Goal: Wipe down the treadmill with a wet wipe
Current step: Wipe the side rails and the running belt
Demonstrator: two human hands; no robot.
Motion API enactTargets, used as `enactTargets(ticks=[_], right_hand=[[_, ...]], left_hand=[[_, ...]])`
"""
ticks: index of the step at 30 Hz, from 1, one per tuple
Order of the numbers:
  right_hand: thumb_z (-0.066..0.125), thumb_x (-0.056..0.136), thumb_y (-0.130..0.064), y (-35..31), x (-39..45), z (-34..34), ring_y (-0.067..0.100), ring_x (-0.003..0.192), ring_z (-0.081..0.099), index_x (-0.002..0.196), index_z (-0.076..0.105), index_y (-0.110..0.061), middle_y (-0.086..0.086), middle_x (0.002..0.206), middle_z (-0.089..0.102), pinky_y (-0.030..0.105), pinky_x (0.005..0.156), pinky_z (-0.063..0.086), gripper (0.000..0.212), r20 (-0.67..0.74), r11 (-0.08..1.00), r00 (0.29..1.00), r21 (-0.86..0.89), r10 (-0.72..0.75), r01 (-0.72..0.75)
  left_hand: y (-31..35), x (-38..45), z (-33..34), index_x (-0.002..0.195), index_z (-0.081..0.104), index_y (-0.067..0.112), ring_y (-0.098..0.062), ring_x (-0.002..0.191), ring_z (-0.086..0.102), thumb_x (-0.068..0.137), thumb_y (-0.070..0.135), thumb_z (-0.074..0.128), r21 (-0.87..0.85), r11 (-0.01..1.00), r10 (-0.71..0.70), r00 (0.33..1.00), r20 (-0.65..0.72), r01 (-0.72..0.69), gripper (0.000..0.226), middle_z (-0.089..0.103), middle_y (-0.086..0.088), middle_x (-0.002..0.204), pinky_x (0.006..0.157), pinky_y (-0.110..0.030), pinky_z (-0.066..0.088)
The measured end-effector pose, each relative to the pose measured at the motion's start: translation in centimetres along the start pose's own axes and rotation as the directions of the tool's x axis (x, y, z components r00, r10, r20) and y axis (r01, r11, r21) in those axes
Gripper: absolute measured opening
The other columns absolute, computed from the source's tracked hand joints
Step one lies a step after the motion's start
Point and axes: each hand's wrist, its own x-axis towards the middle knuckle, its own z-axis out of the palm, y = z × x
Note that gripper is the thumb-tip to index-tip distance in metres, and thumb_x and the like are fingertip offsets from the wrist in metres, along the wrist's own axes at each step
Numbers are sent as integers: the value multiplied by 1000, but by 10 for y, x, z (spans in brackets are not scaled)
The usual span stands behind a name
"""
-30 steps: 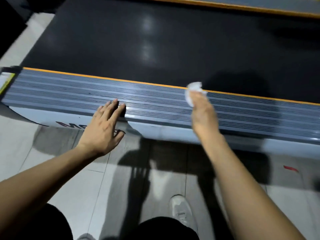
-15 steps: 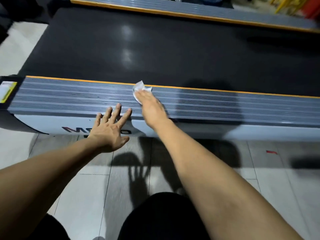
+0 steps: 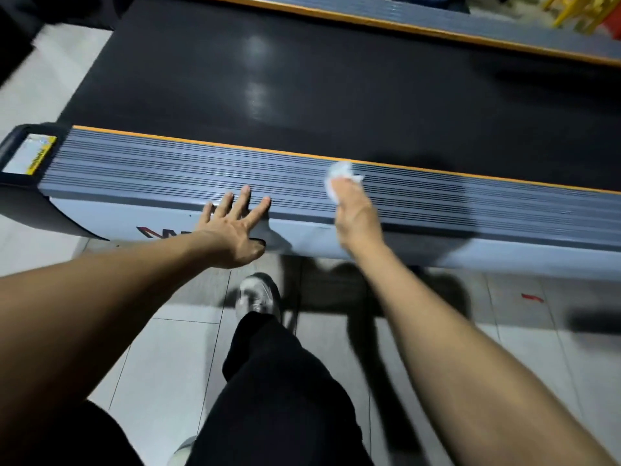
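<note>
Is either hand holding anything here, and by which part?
The right hand presses a crumpled wet wipe under its fingers onto the side rail. The left hand holds nothing, fingertips resting on the rail.

Dim room, 2 shiny light spots on the black belt (image 3: 255, 75) above the hands, dark arm shadows on floor (image 3: 174, 348), blurry edges

Left hand (image 3: 232, 227) splayed; right hand (image 3: 356, 213) seemingly curled.

Gym or fitness room. Treadmill (image 3: 336, 105): wide black belt, grey ribbed side rails with orange trim, logo on side cover. Pale tiled floor (image 3: 161, 358) beside treadmill. Yellow frame (image 3: 578, 8) beyond treadmill's far rail, blurred.
</note>
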Motion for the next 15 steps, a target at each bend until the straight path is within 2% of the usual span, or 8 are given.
enactTargets(ticks=[1,3,5,7,9,11,13,15], right_hand=[[45,93,1,-18,-3,19,27,137,48,142,56,-10,12,146,54,24,116,31,51,45,997,996,23,-75,74],[52,89,13,-49,-12,43,26,143,43,145,54,-9,10,150,52,33,123,26,60,66,976,974,38,-217,214],[50,92,11,-52,-14,48,27,144,41,146,52,-9,10,151,50,39,123,25,58,77,943,939,41,-334,332],[51,92,9,-28,-16,35,24,144,41,147,50,-17,8,153,48,37,123,27,61,118,906,901,-14,-418,422],[52,88,13,12,-22,14,26,139,47,146,45,-21,9,150,51,36,120,30,68,84,893,890,-13,-448,450],[55,88,11,58,-25,-10,27,136,51,146,47,-14,11,147,53,31,120,29,63,51,877,881,-88,-470,472],[57,89,8,91,-30,-32,27,138,49,145,51,-8,11,149,52,28,121,27,59,37,895,908,-158,-417,418],[60,85,12,102,-36,-37,29,139,49,145,51,-8,13,148,53,32,121,29,64,-9,921,938,-193,-346,337]], left_hand=[[0,0,0,156,-22,45,-30,156,-19,100,51,48,3,1000,0,1000,1,0,90,-32,-1,166,126,-52,-7],[0,0,-4,157,-22,45,-30,156,-19,100,49,49,2,1000,1,1000,12,-1,91,-31,-1,166,126,-51,-6],[-1,-1,-8,158,-19,45,-29,156,-18,100,48,49,-12,1000,4,999,32,-3,89,-30,0,166,126,-50,-5],[-1,-2,-11,158,-18,45,-28,156,-18,101,48,50,-14,1000,10,999,48,-9,88,-30,0,166,126,-49,-5],[-1,-1,-12,157,-18,46,-28,156,-19,102,49,51,-15,1000,12,998,56,-11,89,-30,1,166,127,-49,-5],[0,-1,-12,157,-18,47,-27,156,-18,101,48,52,-20,1000,6,999,51,-5,90,-29,1,167,127,-49,-5],[0,-2,-11,157,-18,48,-27,156,-18,100,46,53,-33,999,0,999,49,2,91,-29,2,167,126,-49,-6],[1,-2,-8,157,-19,47,-27,156,-20,99,44,54,-34,999,0,1000,31,1,93,-30,2,166,125,-49,-8]])
